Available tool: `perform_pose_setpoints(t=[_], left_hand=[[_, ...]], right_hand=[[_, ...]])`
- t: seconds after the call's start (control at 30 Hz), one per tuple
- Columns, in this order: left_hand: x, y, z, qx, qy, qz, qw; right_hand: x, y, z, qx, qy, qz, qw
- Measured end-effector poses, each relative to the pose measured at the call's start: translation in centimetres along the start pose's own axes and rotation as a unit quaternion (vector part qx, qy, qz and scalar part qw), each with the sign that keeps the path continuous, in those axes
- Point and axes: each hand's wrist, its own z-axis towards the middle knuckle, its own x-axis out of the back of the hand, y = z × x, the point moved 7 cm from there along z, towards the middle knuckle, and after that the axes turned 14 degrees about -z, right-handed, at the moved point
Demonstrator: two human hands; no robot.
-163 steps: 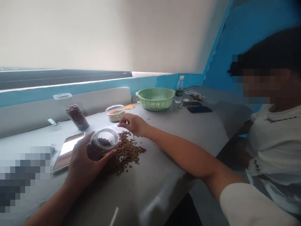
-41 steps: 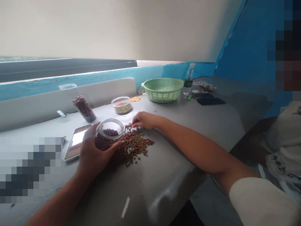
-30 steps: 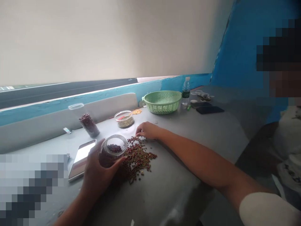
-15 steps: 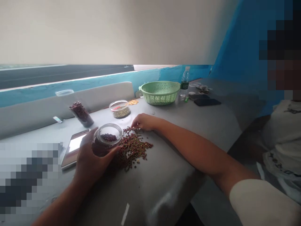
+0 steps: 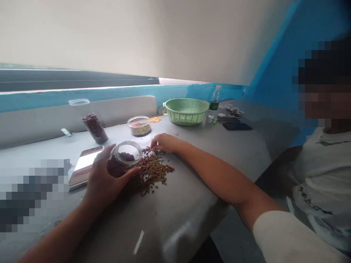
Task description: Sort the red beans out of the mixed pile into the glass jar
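Observation:
My left hand (image 5: pixel 102 179) is wrapped round a clear open jar (image 5: pixel 128 151) with dark red beans (image 5: pixel 126 156) inside, tilted slightly at the near left of a loose pile. That pile of mixed red and greenish-brown beans (image 5: pixel 153 170) is spread on the grey table. At its far edge, my right hand (image 5: pixel 164 143) is bent down with thumb and fingertips together among the beans. Whatever is between those fingertips is too small or hidden to make out. A phone (image 5: pixel 85 166) with a bright screen lies behind my left hand.
A tall clear jar of dark beans (image 5: pixel 94 128) stands at the back left. Beside it are a round tub of small green beans (image 5: pixel 139 128) and some yellow kernels (image 5: pixel 155 119). Further right are a green basket (image 5: pixel 186 113), a water bottle (image 5: pixel 214 100) and dark phones (image 5: pixel 237 126). A person (image 5: pixel 323 164) sits right.
The camera view has shifted a little. My right fingertips stay at the pile's far edge, moved slightly toward the jar. My left hand keeps its hold on the jar.

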Motion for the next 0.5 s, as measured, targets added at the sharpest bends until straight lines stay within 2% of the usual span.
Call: perform_pose_setpoints(t=[0.3, 0.5], left_hand=[[-0.06, 0.22, -0.04, 0.009, -0.006, -0.006, 1.0], [-0.11, 0.0, -0.16, 0.011, -0.014, 0.002, 1.0]], right_hand=[[-0.73, -0.01, 0.22, -0.003, -0.029, -0.02, 0.999], [-0.6, -0.35, 0.23, -0.011, -0.02, -0.012, 1.0]])
